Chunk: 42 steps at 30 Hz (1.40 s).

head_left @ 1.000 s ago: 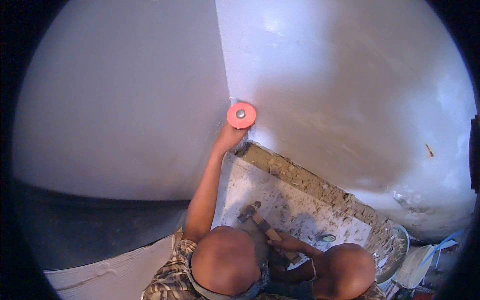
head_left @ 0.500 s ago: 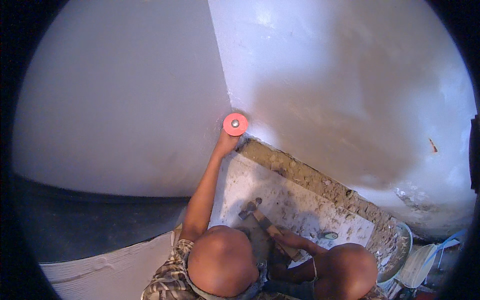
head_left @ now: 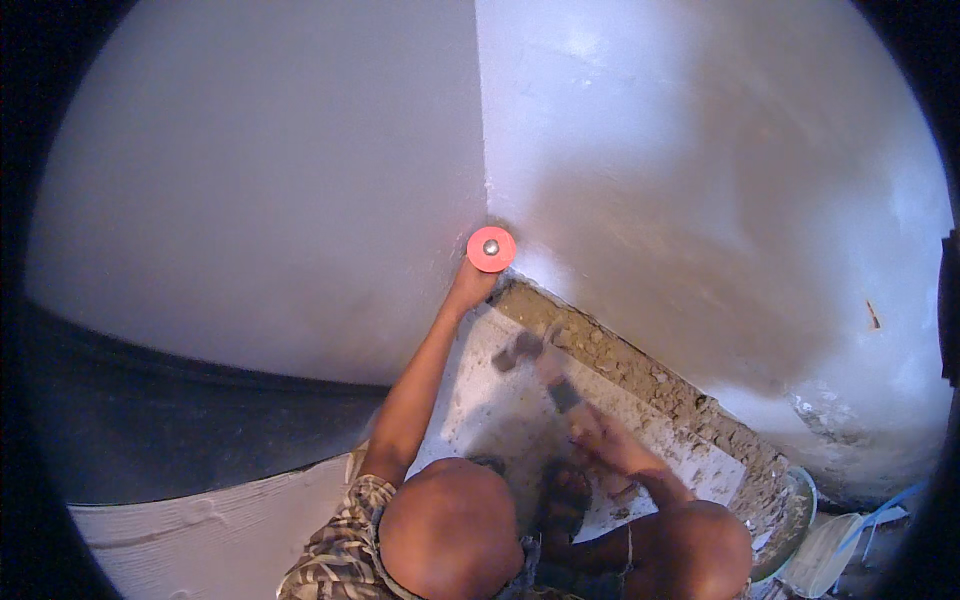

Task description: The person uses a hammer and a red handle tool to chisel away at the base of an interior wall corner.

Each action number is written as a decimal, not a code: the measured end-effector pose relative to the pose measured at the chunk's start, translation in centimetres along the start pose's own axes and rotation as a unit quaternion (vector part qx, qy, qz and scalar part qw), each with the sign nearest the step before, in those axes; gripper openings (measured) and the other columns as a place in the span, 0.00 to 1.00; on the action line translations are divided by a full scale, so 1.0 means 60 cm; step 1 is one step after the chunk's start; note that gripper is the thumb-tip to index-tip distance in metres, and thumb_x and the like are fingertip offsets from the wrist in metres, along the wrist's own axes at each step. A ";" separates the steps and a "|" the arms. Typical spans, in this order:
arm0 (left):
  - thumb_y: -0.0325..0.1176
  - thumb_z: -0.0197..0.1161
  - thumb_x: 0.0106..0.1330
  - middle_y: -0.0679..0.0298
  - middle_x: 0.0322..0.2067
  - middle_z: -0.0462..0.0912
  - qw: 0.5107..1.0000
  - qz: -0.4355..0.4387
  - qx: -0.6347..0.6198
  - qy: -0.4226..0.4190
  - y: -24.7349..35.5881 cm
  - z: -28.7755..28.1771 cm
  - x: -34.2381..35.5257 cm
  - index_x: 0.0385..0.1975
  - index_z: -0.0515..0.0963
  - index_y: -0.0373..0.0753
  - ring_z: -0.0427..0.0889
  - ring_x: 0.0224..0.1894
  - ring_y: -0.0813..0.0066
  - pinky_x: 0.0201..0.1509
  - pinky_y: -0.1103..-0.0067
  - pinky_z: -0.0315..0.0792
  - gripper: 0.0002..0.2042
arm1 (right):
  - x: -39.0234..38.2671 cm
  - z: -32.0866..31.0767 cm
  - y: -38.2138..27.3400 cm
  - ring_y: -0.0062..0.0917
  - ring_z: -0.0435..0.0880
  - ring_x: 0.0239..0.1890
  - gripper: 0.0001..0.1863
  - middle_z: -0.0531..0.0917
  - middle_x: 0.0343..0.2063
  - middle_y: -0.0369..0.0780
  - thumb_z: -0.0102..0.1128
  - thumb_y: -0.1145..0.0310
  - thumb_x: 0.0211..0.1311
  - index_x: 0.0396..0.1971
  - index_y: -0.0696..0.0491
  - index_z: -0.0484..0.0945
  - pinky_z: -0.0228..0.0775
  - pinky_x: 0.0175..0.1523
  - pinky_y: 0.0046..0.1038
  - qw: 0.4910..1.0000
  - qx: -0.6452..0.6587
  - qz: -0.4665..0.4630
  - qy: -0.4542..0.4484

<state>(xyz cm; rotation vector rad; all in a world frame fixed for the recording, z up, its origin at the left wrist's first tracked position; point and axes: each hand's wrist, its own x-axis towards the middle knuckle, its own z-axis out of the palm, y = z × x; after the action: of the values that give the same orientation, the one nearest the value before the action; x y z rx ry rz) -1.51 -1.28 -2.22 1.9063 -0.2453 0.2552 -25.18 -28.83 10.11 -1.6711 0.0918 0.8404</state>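
Observation:
My left hand (head_left: 472,289) is closed around a chisel with a round red hand guard (head_left: 480,259). The chisel's metal striking end (head_left: 491,247) faces up, while its shaft and tip are hidden under the guard. It stands in the corner where two walls meet. Lower and to the right, my right hand (head_left: 603,440) grips the wooden handle of a hammer (head_left: 562,392), blurred by motion. The dark hammer head (head_left: 518,350) is raised over the white floor slab (head_left: 455,400), apart from the chisel.
A rough strip of broken mortar (head_left: 640,365) runs along the foot of the right wall (head_left: 620,250). The grey left wall (head_left: 260,200) has a dark band at its base. A tub (head_left: 800,520) and a pale container (head_left: 822,555) stand at lower right. My bare knees are below.
My right hand has lifted the hammer up and forward from near my legs. My left hand keeps the chisel in the corner. The whole view has shifted slightly.

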 end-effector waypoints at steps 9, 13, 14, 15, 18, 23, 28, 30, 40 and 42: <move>0.28 0.57 0.59 0.54 0.43 0.80 1.000 0.000 -0.018 -0.006 0.007 -0.009 -0.010 0.43 0.74 0.33 0.78 0.49 0.62 0.53 0.72 0.69 0.13 | 0.008 -0.051 -0.307 0.30 0.79 0.26 0.22 0.79 0.25 0.42 0.55 0.57 0.62 0.47 0.58 0.68 0.71 0.35 0.31 0.867 -0.167 -0.381 0.276; 0.28 0.57 0.60 0.55 0.46 0.78 1.000 0.021 -0.023 0.002 -0.001 -0.001 -0.006 0.46 0.73 0.34 0.76 0.50 0.63 0.55 0.73 0.68 0.14 | 0.149 -0.052 -0.213 0.45 0.80 0.32 0.21 0.80 0.27 0.51 0.52 0.55 0.63 0.46 0.56 0.69 0.69 0.40 0.43 0.862 -0.305 -0.322 0.246; 0.28 0.57 0.60 0.55 0.46 0.78 0.998 0.025 -0.049 -0.006 0.009 0.003 -0.005 0.47 0.72 0.34 0.76 0.51 0.63 0.56 0.73 0.68 0.15 | 0.173 -0.056 -0.186 0.49 0.80 0.35 0.21 0.80 0.29 0.53 0.51 0.55 0.63 0.47 0.56 0.69 0.68 0.42 0.46 0.870 -0.358 -0.279 0.193; 0.29 0.57 0.61 0.56 0.47 0.78 0.997 0.027 -0.072 -0.009 0.017 0.001 -0.006 0.48 0.72 0.34 0.76 0.51 0.63 0.56 0.73 0.67 0.15 | 0.178 -0.058 -0.180 0.49 0.79 0.36 0.21 0.79 0.31 0.54 0.51 0.54 0.63 0.47 0.57 0.69 0.68 0.42 0.46 0.889 -0.357 -0.234 0.166; 0.30 0.57 0.61 0.58 0.51 0.76 0.998 -0.030 -0.010 -0.049 0.040 -0.016 -0.012 0.51 0.71 0.35 0.73 0.56 0.66 0.60 0.73 0.64 0.18 | 0.189 -0.066 -0.156 0.46 0.78 0.34 0.21 0.79 0.32 0.51 0.50 0.55 0.64 0.46 0.58 0.69 0.69 0.40 0.43 0.905 -0.345 -0.203 0.144; 0.31 0.58 0.61 0.58 0.49 0.77 0.996 -0.072 -0.027 -0.051 0.028 -0.023 -0.006 0.50 0.72 0.35 0.74 0.53 0.66 0.58 0.73 0.66 0.17 | 0.126 -0.057 -0.179 0.27 0.78 0.25 0.21 0.78 0.27 0.41 0.52 0.53 0.65 0.44 0.57 0.69 0.70 0.31 0.31 0.914 -0.203 -0.286 0.202; 0.30 0.57 0.60 0.58 0.48 0.78 0.997 -0.071 -0.025 -0.024 0.020 -0.024 -0.017 0.48 0.73 0.35 0.75 0.52 0.67 0.57 0.74 0.67 0.16 | 0.010 -0.061 -0.391 0.25 0.76 0.22 0.26 0.75 0.24 0.40 0.55 0.49 0.63 0.46 0.56 0.64 0.70 0.28 0.28 0.818 -0.070 -0.504 0.267; 0.30 0.58 0.60 0.57 0.48 0.78 0.999 -0.039 -0.011 -0.012 -0.018 -0.040 -0.021 0.48 0.73 0.35 0.75 0.51 0.68 0.56 0.74 0.67 0.16 | -0.002 -0.049 -0.490 0.27 0.76 0.24 0.26 0.75 0.26 0.41 0.56 0.50 0.62 0.45 0.57 0.64 0.70 0.31 0.30 0.760 0.011 -0.610 0.224; 0.29 0.59 0.61 0.60 0.51 0.76 0.992 -0.021 -0.119 -0.043 -0.004 -0.004 0.001 0.51 0.71 0.36 0.72 0.55 0.69 0.60 0.73 0.64 0.18 | 0.244 -0.066 -0.145 0.40 0.78 0.33 0.21 0.77 0.33 0.54 0.52 0.56 0.64 0.46 0.59 0.70 0.70 0.40 0.38 0.908 -0.297 -0.260 0.140; 0.30 0.58 0.61 0.60 0.51 0.76 0.997 0.006 -0.075 -0.018 -0.013 -0.009 -0.002 0.52 0.71 0.36 0.72 0.56 0.68 0.60 0.73 0.64 0.18 | 0.226 -0.059 -0.158 0.37 0.79 0.32 0.22 0.78 0.31 0.51 0.51 0.54 0.65 0.45 0.59 0.70 0.70 0.38 0.36 0.918 -0.281 -0.244 0.140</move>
<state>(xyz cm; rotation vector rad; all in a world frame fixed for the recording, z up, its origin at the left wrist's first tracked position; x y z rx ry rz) -1.42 -0.51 -2.77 1.7628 -0.2921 0.2047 -8.90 -24.13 10.34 -2.2160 -0.3945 0.2449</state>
